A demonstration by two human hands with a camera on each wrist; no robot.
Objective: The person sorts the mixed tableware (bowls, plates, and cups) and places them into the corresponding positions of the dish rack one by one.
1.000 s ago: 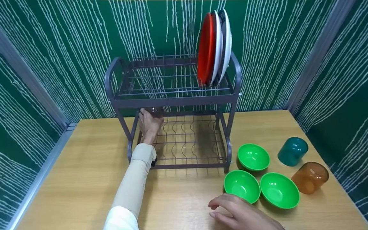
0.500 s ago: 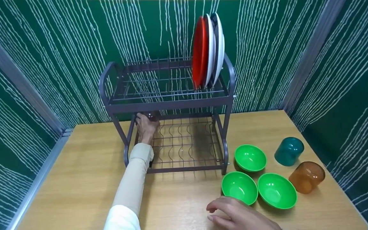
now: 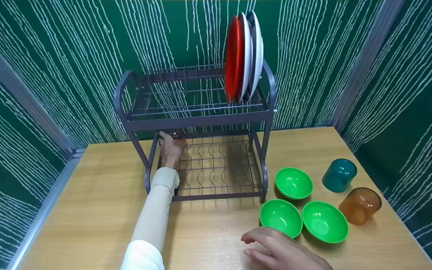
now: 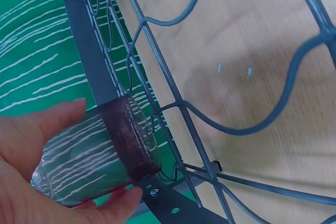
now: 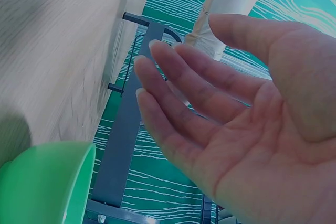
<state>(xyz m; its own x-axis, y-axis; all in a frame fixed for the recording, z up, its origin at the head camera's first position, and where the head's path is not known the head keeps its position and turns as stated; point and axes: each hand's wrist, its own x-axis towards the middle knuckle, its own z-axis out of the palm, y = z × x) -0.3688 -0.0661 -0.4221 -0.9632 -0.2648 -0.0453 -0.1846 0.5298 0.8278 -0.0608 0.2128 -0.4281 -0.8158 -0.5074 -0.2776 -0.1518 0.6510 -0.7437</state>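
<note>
My left hand [image 3: 171, 150] reaches into the lower tier of the dark metal dish rack [image 3: 197, 120], at its back left corner. Thumb and fingers grip a see-through glass [image 4: 86, 153] from both sides, its end against the wires of the lower tier in the left wrist view. Much of the glass is hidden in the head view by the hand and upper tier. My right hand [image 3: 281, 247] hovers by the table's front, fingers loosely bent and palm bare in the right wrist view. Just beyond it sits a green bowl [image 3: 281, 219], partly covered by the hand.
Two more green bowls [image 3: 294, 183] [image 3: 325, 222] stand right of the rack. Beyond them are an upside-down teal glass [image 3: 339, 175] and an orange glass [image 3: 360, 206]. A red plate [image 3: 233, 60] and white plates [image 3: 256, 56] stand upright in the upper tier. Green walls enclose the table [image 3: 99, 210].
The head view has shifted slightly, so everything sits a little further left in it. Both hands keep their places, the left still gripping the glass in the rack.
</note>
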